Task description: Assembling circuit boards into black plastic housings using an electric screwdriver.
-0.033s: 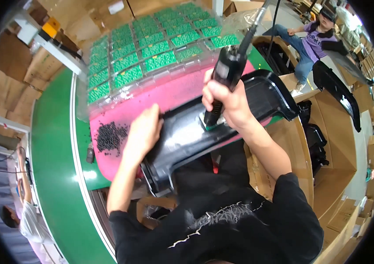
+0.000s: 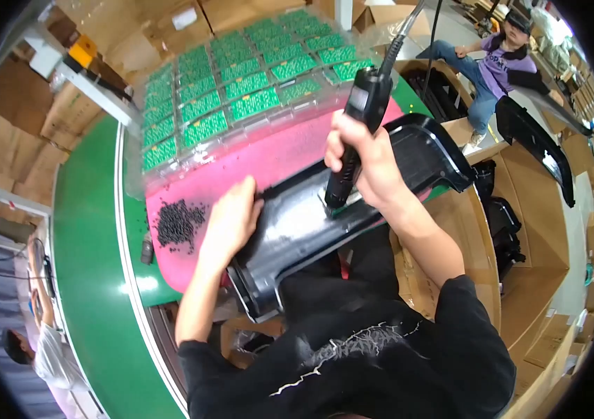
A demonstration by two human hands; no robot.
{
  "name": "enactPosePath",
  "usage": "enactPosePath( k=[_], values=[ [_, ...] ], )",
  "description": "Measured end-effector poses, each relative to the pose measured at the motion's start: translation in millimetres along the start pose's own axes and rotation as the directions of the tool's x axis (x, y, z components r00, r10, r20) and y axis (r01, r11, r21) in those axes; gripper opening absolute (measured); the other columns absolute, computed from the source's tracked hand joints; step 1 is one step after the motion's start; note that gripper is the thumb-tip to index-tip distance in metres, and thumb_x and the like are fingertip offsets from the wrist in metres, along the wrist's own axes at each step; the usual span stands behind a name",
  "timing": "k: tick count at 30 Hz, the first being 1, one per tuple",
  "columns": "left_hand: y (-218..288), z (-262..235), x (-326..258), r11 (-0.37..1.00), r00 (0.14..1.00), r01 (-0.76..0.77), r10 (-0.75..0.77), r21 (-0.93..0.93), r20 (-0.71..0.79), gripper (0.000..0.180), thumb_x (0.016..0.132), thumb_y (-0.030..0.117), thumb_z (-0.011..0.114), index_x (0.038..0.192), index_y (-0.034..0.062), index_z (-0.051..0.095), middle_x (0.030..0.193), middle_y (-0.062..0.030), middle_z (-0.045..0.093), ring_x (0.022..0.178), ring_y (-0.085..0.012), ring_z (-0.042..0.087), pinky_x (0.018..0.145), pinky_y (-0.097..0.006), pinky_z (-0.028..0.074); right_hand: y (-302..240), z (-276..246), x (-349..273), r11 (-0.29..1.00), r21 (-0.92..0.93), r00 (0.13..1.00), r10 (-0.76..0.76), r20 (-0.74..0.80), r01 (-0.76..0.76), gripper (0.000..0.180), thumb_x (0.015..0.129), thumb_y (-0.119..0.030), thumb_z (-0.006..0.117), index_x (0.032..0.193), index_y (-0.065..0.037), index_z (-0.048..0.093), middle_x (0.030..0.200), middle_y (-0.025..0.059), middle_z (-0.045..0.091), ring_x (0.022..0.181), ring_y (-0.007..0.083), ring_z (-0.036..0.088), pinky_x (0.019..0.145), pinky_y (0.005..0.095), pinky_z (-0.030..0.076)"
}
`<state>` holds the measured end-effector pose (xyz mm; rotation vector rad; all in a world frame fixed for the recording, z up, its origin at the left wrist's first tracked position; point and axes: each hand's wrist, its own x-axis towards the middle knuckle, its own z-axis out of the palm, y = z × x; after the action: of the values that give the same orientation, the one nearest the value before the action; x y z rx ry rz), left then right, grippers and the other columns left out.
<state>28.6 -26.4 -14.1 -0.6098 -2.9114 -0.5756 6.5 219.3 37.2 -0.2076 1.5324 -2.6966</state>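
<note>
Nothing has visibly moved since the earlier frame: the right hand (image 2: 367, 157) stays clamped on the black power screwdriver (image 2: 356, 129), tip down on the black plastic panel (image 2: 325, 223). The left hand (image 2: 231, 220) lies flat, fingers spread, on the panel's left end. Beyond both hands, a clear tray (image 2: 241, 91) holds rows of green circuit boards. Left of the left hand, small black screws (image 2: 177, 223) lie heaped on the pink mat (image 2: 255, 160).
</note>
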Motion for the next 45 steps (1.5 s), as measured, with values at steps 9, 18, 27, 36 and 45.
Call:
enactPosePath(
  k=[9,18,27,36,45],
  values=[
    [27.1,-11.5,-48.0,0.969,0.996,0.087,-0.077,-0.232,0.05,0.02,0.082,0.009,0.069,0.089,0.0003,0.052,0.088,-0.0217,0.064,0.079,-0.0399,0.064,0.064,-0.044,0.05,-44.7,-56.9,-22.3,0.88,0.466,0.976,0.176,-0.128,-0.097,0.02,0.093,-0.016,0.057,0.109,-0.006,0.056,0.111,0.0068,0.058,0.099,0.0217,0.059,0.096,0.0563,0.047],
    [21.0,-48.8,-157.1,0.982,0.744,0.097,-0.181,-0.164,-0.644,0.03,0.076,-0.013,0.064,0.103,-0.0011,0.063,0.108,-0.0152,0.06,0.096,-0.0227,0.06,0.075,-0.03,0.051,-169.5,-111.7,-103.8,0.782,-0.336,0.796,-0.591,-0.129,0.525,0.012,0.093,-0.014,0.054,0.099,-0.004,0.051,0.091,0.0022,0.05,0.074,0.0074,0.048,0.061,0.0227,0.043],
    [-33.0,-73.1,-208.9,0.464,0.215,-0.355,-0.804,-0.812,-0.554,0.07,0.069,-0.005,0.056,0.137,-0.0052,0.042,0.13,-0.0188,0.053,0.117,-0.0326,0.055,0.103,-0.045,0.045,-214.6,-433.9,-89.6,-0.2,-0.946,0.527,-0.849,0.037,-0.256,0.051,0.081,-0.003,0.062,0.131,-0.002,0.05,0.128,0.0183,0.054,0.12,0.0332,0.051,0.105,0.0398,0.038],
    [-107.9,-91.2,-261.8,0.332,-0.167,-0.457,-0.943,-0.825,-0.287,0.029,0.086,0.034,0.066,0.101,0.01,0.058,0.088,-0.0022,0.062,0.073,-0.0151,0.056,0.062,-0.028,0.043,-189.3,-552.0,-106.4,-0.182,-0.811,0.808,-0.348,-0.476,-0.556,0.063,0.075,0.004,0.049,0.137,-0.006,0.044,0.134,0.025,0.052,0.13,0.0414,0.044,0.107,0.0463,0.037],
    [-196.8,-95.8,-310.3,0.419,-0.166,-0.355,-0.908,-0.836,-0.385,0.062,0.088,0.025,0.072,0.136,-0.0009,0.044,0.137,-0.0149,0.04,0.12,-0.0249,0.047,0.103,-0.037,0.041,-198.8,-518.5,-89.7,-0.411,-0.557,0.637,-0.709,-0.302,-0.722,0.078,0.073,0.002,0.069,0.143,-0.009,0.036,0.146,0.0181,0.038,0.133,0.0349,0.04,0.105,0.044,0.04]
  ],
)
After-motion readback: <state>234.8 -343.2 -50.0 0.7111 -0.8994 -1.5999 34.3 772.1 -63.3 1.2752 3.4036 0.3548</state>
